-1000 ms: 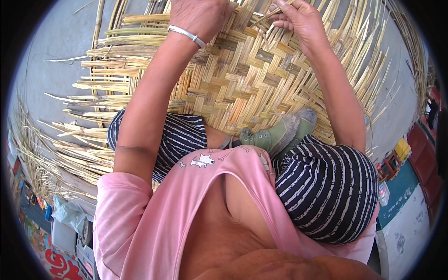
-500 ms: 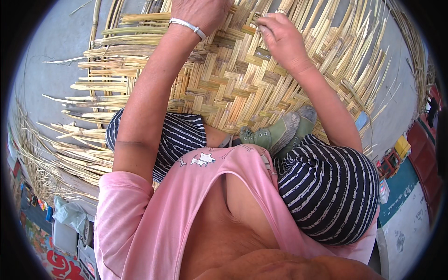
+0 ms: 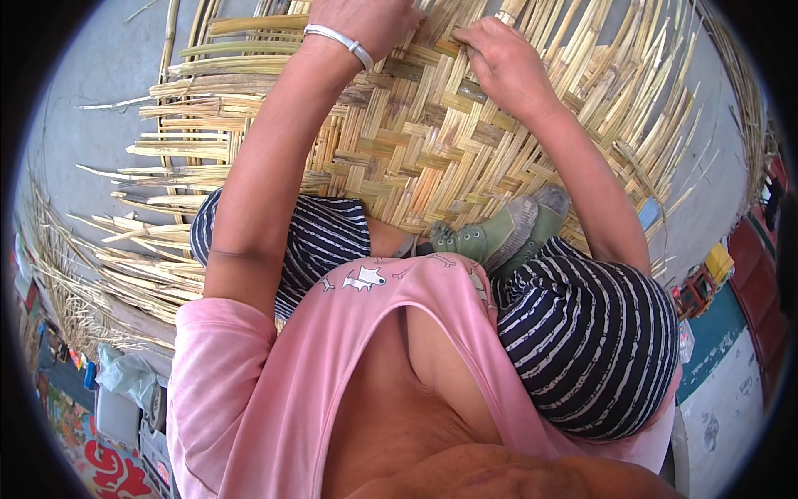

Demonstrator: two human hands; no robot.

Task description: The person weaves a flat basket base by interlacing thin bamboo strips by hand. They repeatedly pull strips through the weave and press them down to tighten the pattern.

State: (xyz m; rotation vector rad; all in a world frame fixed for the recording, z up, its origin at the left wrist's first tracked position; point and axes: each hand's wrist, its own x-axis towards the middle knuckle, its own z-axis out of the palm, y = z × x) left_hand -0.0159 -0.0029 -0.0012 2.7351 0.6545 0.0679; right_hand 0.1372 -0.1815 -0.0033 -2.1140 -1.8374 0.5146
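A half-woven mat of split reed strips [image 3: 407, 154] lies on the ground before me, its tan and greenish strips crossing in a zigzag weave. My left hand [image 3: 366, 23], with a silver bangle [image 3: 341, 43] at the wrist, bends over the mat's far part at the top edge of the view. Its fingers curl down and are mostly hidden, so what they hold cannot be made out. To its right, my right hand [image 3: 505, 65] is closed, thumb and forefinger pinching at a reed strip on the weave. A narrow gap separates the two hands.
Loose strip ends [image 3: 179, 150] fan out left of the weave, and more [image 3: 640, 100] spread at the right. My green shoes [image 3: 490, 237] rest at the mat's near edge. Reed bundles [image 3: 62, 283] lie at far left. A yellow object [image 3: 718, 261] stands at right on the grey floor.
My left hand has shifted slightly right and down. My right hand has lowered a little, still pinching over the same part of the weave. The mat looks the same.
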